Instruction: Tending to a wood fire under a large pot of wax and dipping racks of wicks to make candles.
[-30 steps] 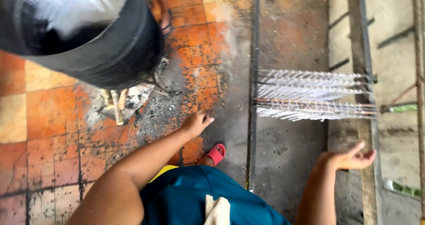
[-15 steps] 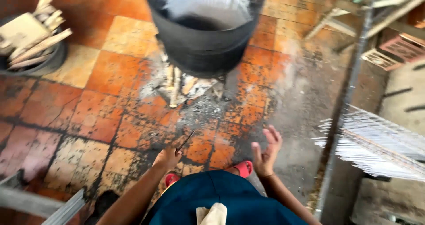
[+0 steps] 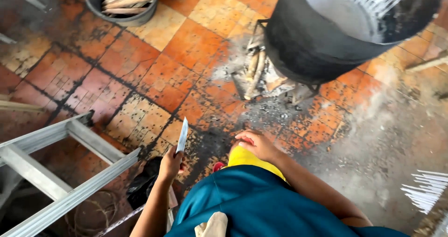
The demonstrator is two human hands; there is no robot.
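Floor layout, seen from above the person:
- Left hand (image 3: 170, 164), low centre, closed on a knife (image 3: 182, 135), blade pointing away from the body.
- Right hand (image 3: 256, 144), just right of the knife, resting against the person's front.
- Large pot (image 3: 317, 36), far right, raised on a stand over firewood sticks (image 3: 255, 73) lying on the tiled floor (image 3: 140, 69).
- Tub of wood scraps (image 3: 122, 1), far left.
- Ladder (image 3: 51, 157), lying near left, beside the left hand.
- Rack of thin sticks (image 3: 427, 190), near right edge.
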